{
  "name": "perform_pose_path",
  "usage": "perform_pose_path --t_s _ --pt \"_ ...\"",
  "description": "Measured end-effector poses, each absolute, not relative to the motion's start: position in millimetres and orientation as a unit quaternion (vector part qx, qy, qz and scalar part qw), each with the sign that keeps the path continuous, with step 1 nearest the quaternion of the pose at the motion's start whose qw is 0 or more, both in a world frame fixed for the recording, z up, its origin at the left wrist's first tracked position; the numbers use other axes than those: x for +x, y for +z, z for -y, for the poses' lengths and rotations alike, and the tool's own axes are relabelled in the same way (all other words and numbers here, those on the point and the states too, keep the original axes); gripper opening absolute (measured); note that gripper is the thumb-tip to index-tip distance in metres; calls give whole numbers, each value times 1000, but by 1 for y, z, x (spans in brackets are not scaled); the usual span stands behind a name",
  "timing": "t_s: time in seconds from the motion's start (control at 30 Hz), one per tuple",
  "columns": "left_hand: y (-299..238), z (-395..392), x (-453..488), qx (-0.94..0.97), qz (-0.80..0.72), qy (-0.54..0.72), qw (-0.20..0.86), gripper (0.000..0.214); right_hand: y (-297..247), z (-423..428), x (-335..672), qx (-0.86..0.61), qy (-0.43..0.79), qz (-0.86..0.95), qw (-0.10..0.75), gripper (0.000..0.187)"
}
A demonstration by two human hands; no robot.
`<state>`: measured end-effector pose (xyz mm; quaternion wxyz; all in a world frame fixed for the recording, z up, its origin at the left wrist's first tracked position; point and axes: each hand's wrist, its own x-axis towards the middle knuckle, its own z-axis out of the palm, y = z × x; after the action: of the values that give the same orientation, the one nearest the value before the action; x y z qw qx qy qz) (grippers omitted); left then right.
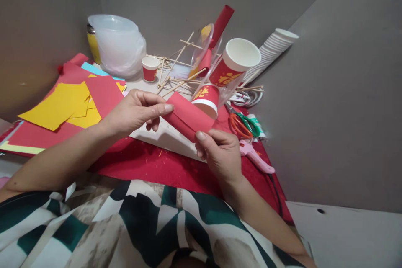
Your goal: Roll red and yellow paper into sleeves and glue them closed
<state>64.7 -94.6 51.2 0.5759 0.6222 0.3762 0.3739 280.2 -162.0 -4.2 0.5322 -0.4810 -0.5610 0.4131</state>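
A folded or rolled piece of red paper (190, 116) is stretched between my two hands above the table. My left hand (138, 111) pinches its left end between thumb and fingers. At the lower right end, my right hand (221, 150) grips it the same way. Just behind the paper, a red and white paper cup (205, 96) lies tilted, its rim toward me. Above that cup, a larger paper cup (235, 60) leans with its mouth up, and clear plastic shows around both. A red paper tube (222, 25) rises behind them.
Yellow paper sheets (56, 104) and red sheets lie at the left. A plastic tub (116, 44), a small cup (150, 69) and wooden sticks (176, 65) stand behind. On the right are stacked white cups (271, 52), scissors (243, 123) and a pink glue gun (257, 157) with a cord.
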Motion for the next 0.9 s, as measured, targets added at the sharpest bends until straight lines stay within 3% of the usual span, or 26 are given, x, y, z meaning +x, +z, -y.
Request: perform_pose_path --t_s 0.3,0.9 --pt "45 92 66 603 -394 396 569 26 -12 157 284 -469 419 535 565 63" --pt "44 96 70 599 -392 391 578 27 -5 157 280 -478 449 497 568 42"
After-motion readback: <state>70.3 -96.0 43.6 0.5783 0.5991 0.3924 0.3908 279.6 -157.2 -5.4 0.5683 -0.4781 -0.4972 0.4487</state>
